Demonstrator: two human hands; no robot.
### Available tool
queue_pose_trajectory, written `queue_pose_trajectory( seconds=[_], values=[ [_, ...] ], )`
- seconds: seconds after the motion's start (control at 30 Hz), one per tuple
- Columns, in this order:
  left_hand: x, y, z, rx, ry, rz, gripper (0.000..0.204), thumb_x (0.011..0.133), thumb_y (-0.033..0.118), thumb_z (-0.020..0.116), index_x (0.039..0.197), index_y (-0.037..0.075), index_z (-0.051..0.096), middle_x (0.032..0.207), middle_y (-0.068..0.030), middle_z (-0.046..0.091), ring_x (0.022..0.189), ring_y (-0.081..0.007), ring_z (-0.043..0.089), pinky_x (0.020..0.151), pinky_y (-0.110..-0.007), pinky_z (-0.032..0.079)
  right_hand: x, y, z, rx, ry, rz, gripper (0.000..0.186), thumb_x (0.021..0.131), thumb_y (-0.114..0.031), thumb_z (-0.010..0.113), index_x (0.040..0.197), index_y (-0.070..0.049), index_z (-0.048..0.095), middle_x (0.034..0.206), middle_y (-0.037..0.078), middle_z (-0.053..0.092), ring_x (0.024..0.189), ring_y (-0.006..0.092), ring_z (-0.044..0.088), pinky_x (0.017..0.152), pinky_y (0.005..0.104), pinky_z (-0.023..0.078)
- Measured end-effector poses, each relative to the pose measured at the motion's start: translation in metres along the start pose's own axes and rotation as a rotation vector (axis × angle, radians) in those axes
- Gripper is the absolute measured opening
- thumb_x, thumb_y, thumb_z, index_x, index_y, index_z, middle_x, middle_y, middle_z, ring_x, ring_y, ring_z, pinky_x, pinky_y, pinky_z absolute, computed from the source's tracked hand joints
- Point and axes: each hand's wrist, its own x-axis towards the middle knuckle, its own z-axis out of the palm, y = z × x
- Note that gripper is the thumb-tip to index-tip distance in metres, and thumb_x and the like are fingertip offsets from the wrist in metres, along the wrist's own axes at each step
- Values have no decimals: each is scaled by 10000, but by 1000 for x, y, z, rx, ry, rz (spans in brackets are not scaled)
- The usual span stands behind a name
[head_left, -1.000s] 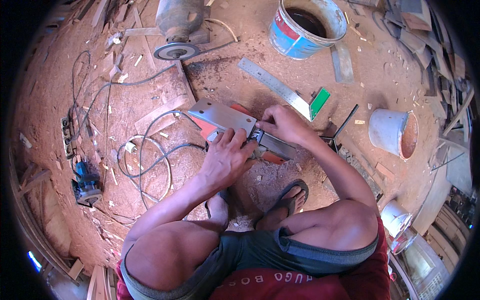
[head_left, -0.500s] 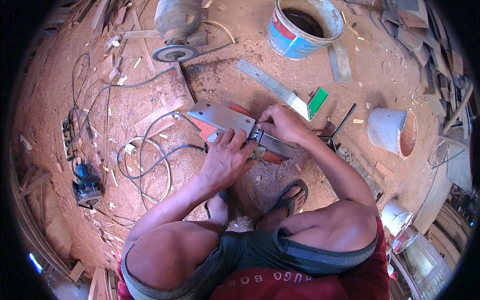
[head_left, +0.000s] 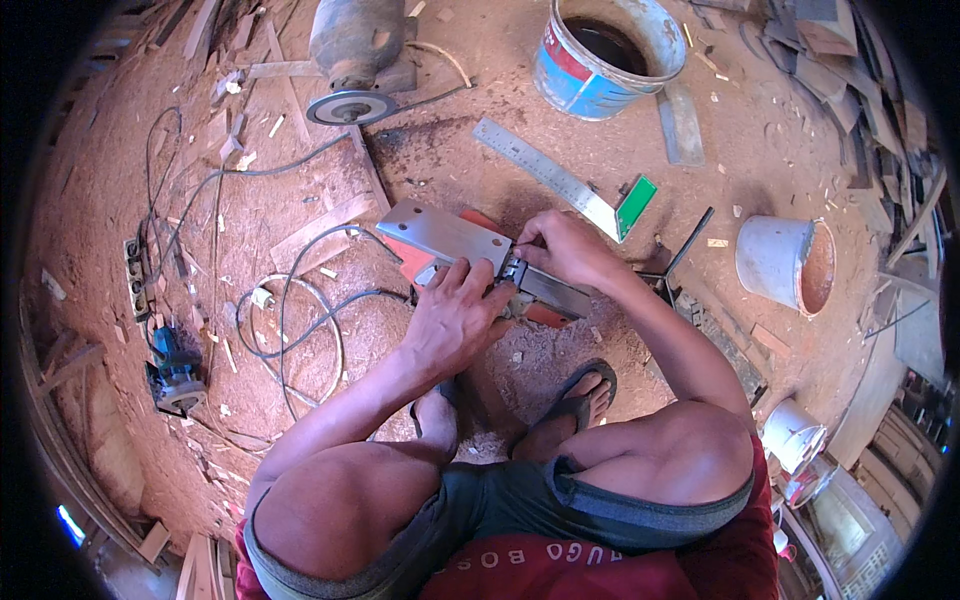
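Note:
An electric hand planer [head_left: 440, 233] with an orange body lies upside down on the ground before me, its flat metal sole facing up. My left hand [head_left: 452, 312] is closed over the planer's near edge, its fingertips beside the dark cutter drum [head_left: 514, 270] in the gap between the two sole plates. Above the far end of that drum, my right hand [head_left: 566, 250] pinches thumb and fingers together. Something thin and dark may be between them, but it is too small to make out.
Beyond the planer lies a try square [head_left: 545, 175] with a green handle. A grinder [head_left: 350, 75] with a disc and a paint bucket [head_left: 590, 75] of dark liquid stand farther off. A white bucket [head_left: 775, 262] tips sideways at right. Cables [head_left: 290, 340] and a blue power tool [head_left: 175, 368] lie left.

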Motion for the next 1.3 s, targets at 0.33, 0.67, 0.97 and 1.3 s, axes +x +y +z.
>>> queue_pose_trajectory(
  seconds=[0.33,0.67,0.97,1.3],
  values=[
    [-1,0,0,-15,-26,-15,458,773,288,773,1180,106,668,1060,-107,523,1030,-326,562,861,-463,503,-13,-1,0,-14,-70,-360,182,858,-151,737,1024,-76,751,1050,117,680,1086,316,628,969,423,478],
    [-10,-6,14,-28,123,29,517,780,290,770,1239,112,609,1085,-113,553,1041,-329,562,862,-453,489,-15,-21,-7,-143,-95,-276,206,866,-190,737,1020,-54,731,1036,140,671,1081,339,618,980,451,466],
    [-10,-6,18,-27,182,60,411,749,276,787,1070,85,616,1032,-109,564,997,-318,574,829,-453,482,-21,-28,-13,-180,-103,-292,207,848,-181,736,1024,-72,746,983,155,692,1046,352,637,955,468,471],
    [-10,-4,19,-22,176,34,382,739,290,818,1025,107,643,1084,-122,586,1003,-341,584,850,-468,486,-20,-32,-5,-245,-62,-218,178,823,-155,722,967,-51,742,980,167,696,1011,363,655,914,478,498]
  ],
)
